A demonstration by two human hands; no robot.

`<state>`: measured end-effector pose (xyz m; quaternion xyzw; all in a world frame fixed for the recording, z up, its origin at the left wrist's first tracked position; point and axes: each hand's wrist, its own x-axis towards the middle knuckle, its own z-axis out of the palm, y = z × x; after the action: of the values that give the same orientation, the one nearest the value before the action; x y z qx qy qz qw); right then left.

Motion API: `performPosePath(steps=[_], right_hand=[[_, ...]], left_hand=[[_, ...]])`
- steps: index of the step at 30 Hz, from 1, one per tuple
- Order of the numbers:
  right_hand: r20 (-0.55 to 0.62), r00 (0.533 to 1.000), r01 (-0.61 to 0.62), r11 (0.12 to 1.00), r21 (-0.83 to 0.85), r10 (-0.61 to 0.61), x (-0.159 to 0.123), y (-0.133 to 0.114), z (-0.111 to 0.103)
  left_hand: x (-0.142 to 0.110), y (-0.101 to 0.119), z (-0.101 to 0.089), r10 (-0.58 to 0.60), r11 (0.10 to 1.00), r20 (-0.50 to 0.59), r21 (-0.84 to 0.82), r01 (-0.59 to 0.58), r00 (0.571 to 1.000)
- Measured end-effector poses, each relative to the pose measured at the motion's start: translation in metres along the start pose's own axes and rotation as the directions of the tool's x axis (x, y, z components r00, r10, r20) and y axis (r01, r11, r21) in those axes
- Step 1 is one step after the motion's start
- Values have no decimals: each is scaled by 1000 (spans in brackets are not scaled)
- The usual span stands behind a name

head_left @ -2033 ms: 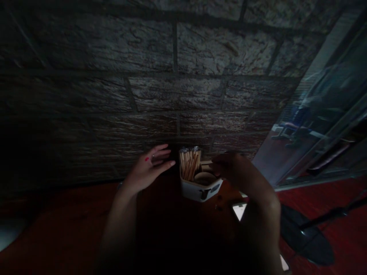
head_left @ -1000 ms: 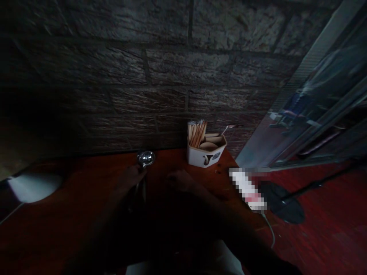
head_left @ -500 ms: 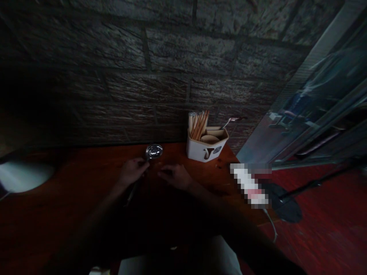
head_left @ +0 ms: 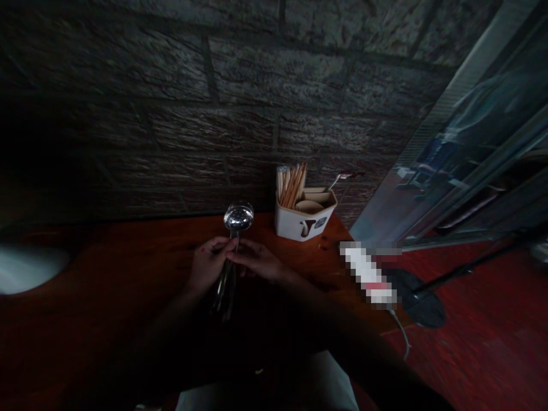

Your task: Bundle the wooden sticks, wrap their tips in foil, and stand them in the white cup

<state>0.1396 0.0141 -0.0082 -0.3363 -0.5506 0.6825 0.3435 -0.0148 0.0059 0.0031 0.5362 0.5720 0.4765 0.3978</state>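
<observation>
My left hand [head_left: 209, 262] is closed around the handle of a shiny metal ladle [head_left: 238, 217], whose round bowl points away from me toward the wall. Bright spots cover the bowl; whether these are holes or reflections is hard to make out. Below the hands the handle looks doubled, and I cannot tell if that is blur or a second ladle nested in the first. My right hand [head_left: 259, 260] meets the left from the other side, its fingers pinched on the handle just under the bowl. Both hands are above the wooden table [head_left: 128, 245].
A white caddy [head_left: 299, 224] with chopsticks [head_left: 292, 185] and a spoon stands against the brick wall [head_left: 244, 131]. Right of it lies a blurred-out white object [head_left: 368, 274] with a cable. A black stand base [head_left: 422, 305] rests on the red floor. A pale rounded object [head_left: 32, 268] is at left.
My right hand has come left from beside the ladle and now grips it with my left hand. The ladle's bowl has shifted slightly right and up, and its handle is steeper.
</observation>
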Motion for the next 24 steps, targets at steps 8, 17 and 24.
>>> performPosePath(steps=[8,17,24], right_hand=[[-11,1000,-11,999,41,12,1,1,-6],[-85,996,11,999,38,-8,-2,-7,-6],[-105,994,-18,1000,5,19,-7,-17,-6]], left_hand=[[-1,-7,7,21,991,37,-135,-16,999],[6,-16,11,-133,855,-49,-511,90,990],[22,-24,-4,-241,783,-109,-609,127,965]])
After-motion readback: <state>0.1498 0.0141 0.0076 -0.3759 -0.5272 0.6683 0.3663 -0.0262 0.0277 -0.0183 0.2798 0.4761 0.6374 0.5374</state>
